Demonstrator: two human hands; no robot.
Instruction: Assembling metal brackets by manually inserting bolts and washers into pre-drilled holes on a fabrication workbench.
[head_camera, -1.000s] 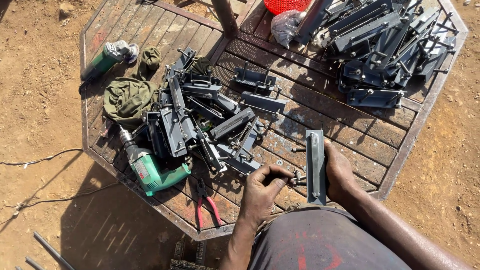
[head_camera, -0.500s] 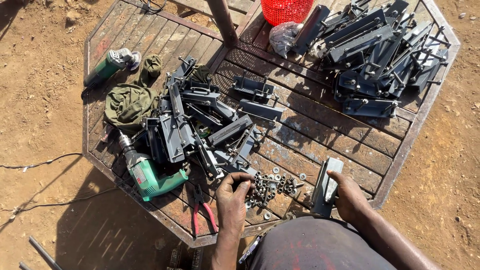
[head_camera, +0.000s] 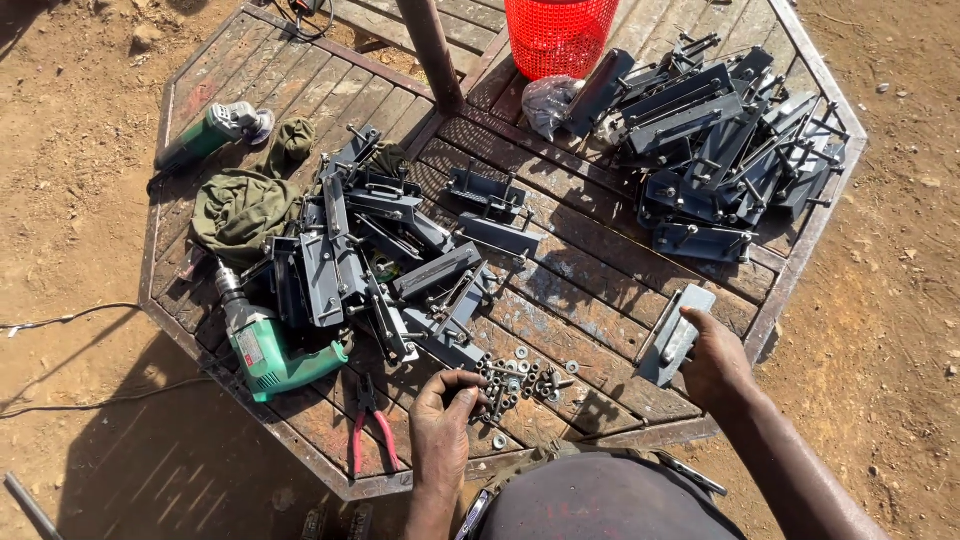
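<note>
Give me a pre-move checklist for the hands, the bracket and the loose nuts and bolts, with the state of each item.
1. Right hand grips the grey metal bracket: ok, fingers wrapped on its lower end.
2. Bracket supported: ok, it rests on the wooden table near the edge.
3. Left hand at the pile of nuts and bolts: ok, fingertips at the pile's left side.
4. Fastener actually pinched in the left hand: cannot tell, too small to see.
5. Red-handled pliers clear of the left hand: ok, lying apart to its left.
6. Green drill clear of both hands: ok.
</note>
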